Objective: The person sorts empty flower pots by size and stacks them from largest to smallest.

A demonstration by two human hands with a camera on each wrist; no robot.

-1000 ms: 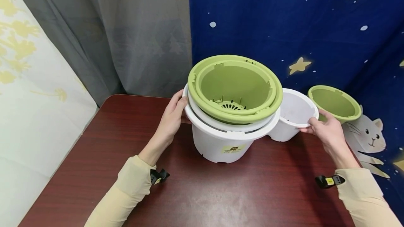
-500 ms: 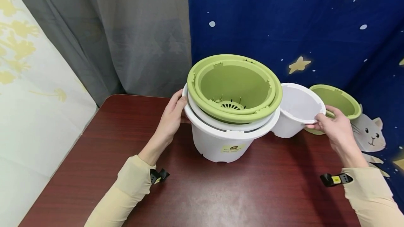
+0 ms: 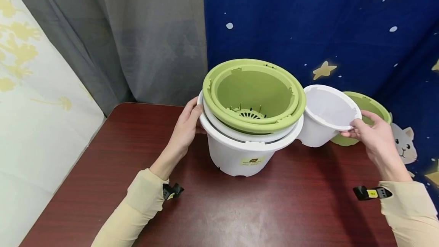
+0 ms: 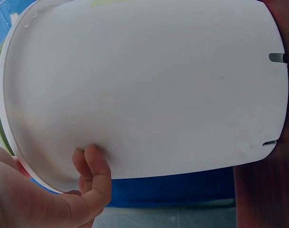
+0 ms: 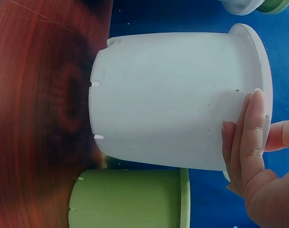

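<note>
A large white plastic flower pot (image 3: pixel 236 157) with a yellow label stands on the table, another white pot's rim (image 3: pixel 252 137) nested in it. Two green pots (image 3: pixel 255 87) sit one inside the other at the top of that stack. My left hand (image 3: pixel 184 129) grips the large pot's rim at the left, thumb above and curled fingers (image 4: pixel 97 166) beneath. To the right, a smaller white pot (image 5: pixel 163 99) is pinched at its rim by my right hand (image 3: pixel 375 136). Whether its base touches the table, I cannot tell. It partly hides a separate green pot (image 5: pixel 130 199).
The dark red wooden table (image 3: pixel 236 209) extends in front of the pots. Behind it hang a grey curtain (image 3: pixel 157 41) and a blue star-patterned curtain (image 3: pixel 274 18). A white wall covering (image 3: pixel 41 106) with yellow flowers borders the left side.
My right hand has moved right and slightly up and back with the smaller white pot, which now covers more of the separate green pot. My left hand and the stack have stayed put.
</note>
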